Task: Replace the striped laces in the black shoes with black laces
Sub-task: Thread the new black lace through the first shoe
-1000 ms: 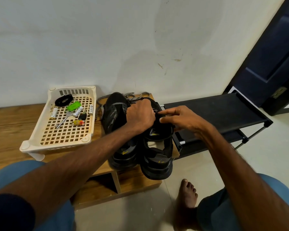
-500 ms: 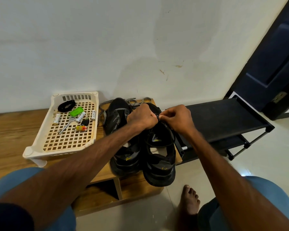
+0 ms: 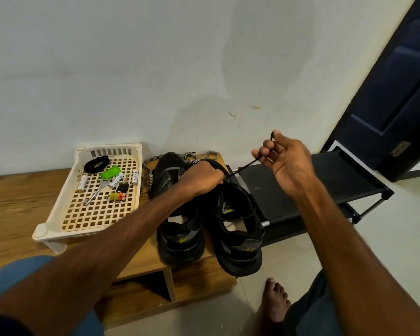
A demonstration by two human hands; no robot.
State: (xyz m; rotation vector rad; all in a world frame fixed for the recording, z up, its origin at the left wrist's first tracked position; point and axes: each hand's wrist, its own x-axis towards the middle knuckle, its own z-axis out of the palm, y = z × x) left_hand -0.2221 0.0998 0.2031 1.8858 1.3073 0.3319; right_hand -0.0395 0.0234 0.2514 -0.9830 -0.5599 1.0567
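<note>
Two black shoes (image 3: 177,241) stand side by side at the right end of the table (image 3: 15,190), toes toward the wall (image 3: 155,69) and heels toward me. My left hand (image 3: 201,178) lies over the front of the rack-side shoe (image 3: 238,248), its fingers curled down and gripping the upper. My right hand (image 3: 286,163) is raised above and to the right of that shoe, over the rack (image 3: 325,180). Its fingers are closed in a pinch on the lace (image 3: 243,169). The lace runs taut from just beside my left knuckles up to that pinch, and its tip sticks out above the fingertips. More of it lies in a slack loop across the shoe's opening.

The striped laces (image 3: 150,177) lie on the table behind the shoes, against the wall, with one strand trailing down between the tray (image 3: 58,214) and the nearer shoe. The cream lattice tray sits left of the shoes and holds a black coil (image 3: 96,163), a green tag (image 3: 110,172), a few batteries (image 3: 81,183) and a key (image 3: 95,194). A bare foot (image 3: 274,301) rests on the floor below the table's corner. A dark door (image 3: 398,93) stands at the far right.
</note>
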